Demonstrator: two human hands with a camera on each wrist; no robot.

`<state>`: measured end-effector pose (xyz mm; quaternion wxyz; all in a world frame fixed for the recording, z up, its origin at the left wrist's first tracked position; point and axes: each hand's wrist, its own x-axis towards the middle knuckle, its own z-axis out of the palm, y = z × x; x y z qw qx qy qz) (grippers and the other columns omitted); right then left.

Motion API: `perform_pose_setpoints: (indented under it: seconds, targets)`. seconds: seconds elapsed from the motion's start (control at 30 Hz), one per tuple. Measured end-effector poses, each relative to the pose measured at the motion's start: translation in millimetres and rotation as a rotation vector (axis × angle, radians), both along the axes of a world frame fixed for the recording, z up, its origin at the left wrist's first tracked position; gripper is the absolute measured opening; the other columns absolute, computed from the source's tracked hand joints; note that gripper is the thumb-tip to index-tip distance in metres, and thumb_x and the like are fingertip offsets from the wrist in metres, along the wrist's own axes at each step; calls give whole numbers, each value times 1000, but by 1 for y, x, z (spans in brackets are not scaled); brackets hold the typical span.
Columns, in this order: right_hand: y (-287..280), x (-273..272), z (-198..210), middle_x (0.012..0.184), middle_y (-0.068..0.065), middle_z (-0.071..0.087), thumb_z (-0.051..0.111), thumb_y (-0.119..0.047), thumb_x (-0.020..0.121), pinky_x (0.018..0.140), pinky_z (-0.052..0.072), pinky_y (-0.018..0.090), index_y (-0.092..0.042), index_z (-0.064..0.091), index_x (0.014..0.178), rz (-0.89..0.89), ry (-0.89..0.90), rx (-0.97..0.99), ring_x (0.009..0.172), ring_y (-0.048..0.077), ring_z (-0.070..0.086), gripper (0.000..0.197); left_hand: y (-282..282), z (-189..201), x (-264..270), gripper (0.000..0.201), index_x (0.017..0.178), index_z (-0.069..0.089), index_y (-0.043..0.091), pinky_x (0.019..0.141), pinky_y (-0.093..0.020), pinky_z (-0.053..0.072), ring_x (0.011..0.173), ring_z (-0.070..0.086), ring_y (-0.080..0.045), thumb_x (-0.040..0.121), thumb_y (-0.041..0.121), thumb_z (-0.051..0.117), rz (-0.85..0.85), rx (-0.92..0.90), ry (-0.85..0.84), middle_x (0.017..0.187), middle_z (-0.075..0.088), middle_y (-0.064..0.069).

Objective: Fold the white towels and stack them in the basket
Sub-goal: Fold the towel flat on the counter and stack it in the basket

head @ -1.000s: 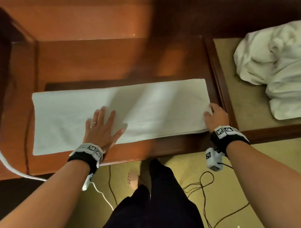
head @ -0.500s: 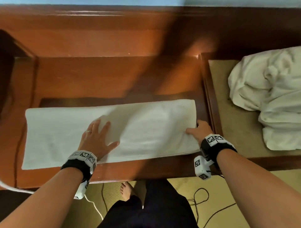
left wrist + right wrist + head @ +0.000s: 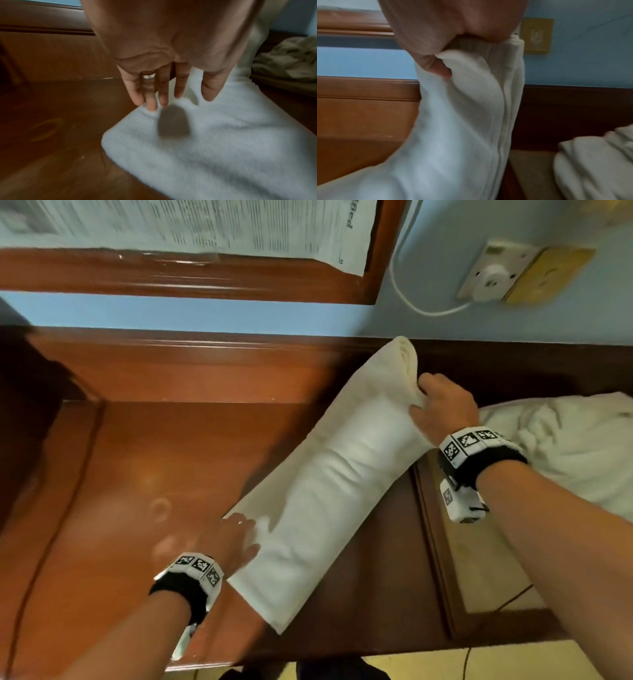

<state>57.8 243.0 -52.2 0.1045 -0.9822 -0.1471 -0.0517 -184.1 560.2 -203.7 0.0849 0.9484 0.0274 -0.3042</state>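
A long folded white towel (image 3: 329, 484) (image 3: 214, 142) (image 3: 462, 121) slants across the brown wooden table (image 3: 120, 474). Its near end lies on the wood; its far end is raised toward the wall. My right hand (image 3: 442, 405) (image 3: 436, 44) grips that raised end with curled fingers and thumb. My left hand (image 3: 236, 537) (image 3: 164, 83) has straight fingers, and their tips touch the left corner of the towel's near end. A heap of unfolded white towels (image 3: 561, 446) (image 3: 594, 162) lies at the right. No basket is in view.
The heap rests on a tan padded surface (image 3: 486, 570) with a dark wooden frame, right of the table. A blue wall behind carries a socket with a white plug and cable (image 3: 489, 277) and a wooden frame with printed paper (image 3: 191, 227).
The towel lay flat across the table with my left palm pressing its middle. My right hand has lifted its right end up and away; my left hand has slid to the near corner.
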Motion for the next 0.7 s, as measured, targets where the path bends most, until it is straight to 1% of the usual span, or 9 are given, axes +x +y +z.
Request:
perform_pose_setpoints:
  seconds: [0.1, 0.2, 0.27, 0.4, 0.47, 0.53, 0.57, 0.63, 0.7]
  targets:
    - [32, -49, -9, 85, 6, 55, 66, -21, 81, 61, 35, 32, -14, 54, 96, 165, -37, -20, 75, 31, 54, 21, 11, 15, 8, 52, 143, 46, 24, 102, -38, 45, 124, 56, -25, 98, 49, 48, 50, -54, -48, 139, 57, -5]
    - [69, -120, -45, 85, 5, 61, 73, -20, 73, 55, 40, 33, -19, 57, 100, 339, 56, 45, 74, 32, 60, 32, 38, 31, 5, 49, 144, 44, 29, 90, -37, 51, 113, 62, -25, 97, 41, 48, 92, 17, -187, 136, 58, -2]
    - [94, -166, -80, 89, 2, 63, 77, -22, 69, 53, 47, 35, -23, 59, 104, 424, 140, 59, 77, 30, 61, 39, 56, 35, -3, 44, 137, 49, 27, 80, -39, 49, 103, 61, -24, 93, 33, 47, 42, 109, -300, 126, 56, 0]
    - [128, -241, -138, 111, 6, 64, 72, -16, 75, 61, 52, 42, -16, 63, 112, 512, 434, -69, 93, 34, 60, 37, 70, 33, -32, 48, 109, 61, 18, 71, -41, 41, 79, 58, -27, 64, 31, 69, -169, 91, -499, 102, 58, -2]
    - [129, -263, -153, 117, 7, 62, 76, -13, 70, 60, 56, 42, -16, 62, 111, 506, 479, -85, 95, 34, 61, 43, 60, 27, -44, 63, 113, 60, 19, 73, -40, 41, 83, 59, -29, 53, 34, 73, -393, 37, -559, 108, 59, -4]
    - [121, -271, -160, 117, 8, 65, 83, -9, 58, 53, 58, 40, -17, 62, 108, 481, 460, -72, 93, 32, 65, 55, 44, 19, -44, 74, 128, 54, 20, 86, -45, 47, 107, 56, -34, 59, 36, 73, -536, -17, -476, 130, 55, -7]
    - [115, -272, -164, 120, 9, 65, 84, -7, 56, 54, 59, 41, -15, 64, 109, 462, 455, -64, 95, 33, 66, 57, 36, 12, -42, 76, 137, 48, 20, 98, -50, 43, 123, 48, -36, 67, 34, 72, -563, -20, -407, 143, 46, -9]
    - [103, -267, -164, 130, 11, 63, 81, -3, 62, 68, 61, 46, -11, 67, 115, 441, 463, -52, 110, 33, 64, 55, 24, -3, -31, 77, 148, 35, 23, 113, -54, 28, 142, 30, -37, 80, 30, 69, -583, 55, -286, 158, 29, -11]
    - [86, -257, -161, 145, 7, 52, 72, -4, 76, 93, 54, 47, -10, 63, 127, 363, 490, -29, 131, 28, 51, 51, 14, -9, -17, 74, 137, 48, 19, 102, -54, 41, 130, 47, -39, 71, 26, 79, -635, 83, -294, 146, 47, -16]
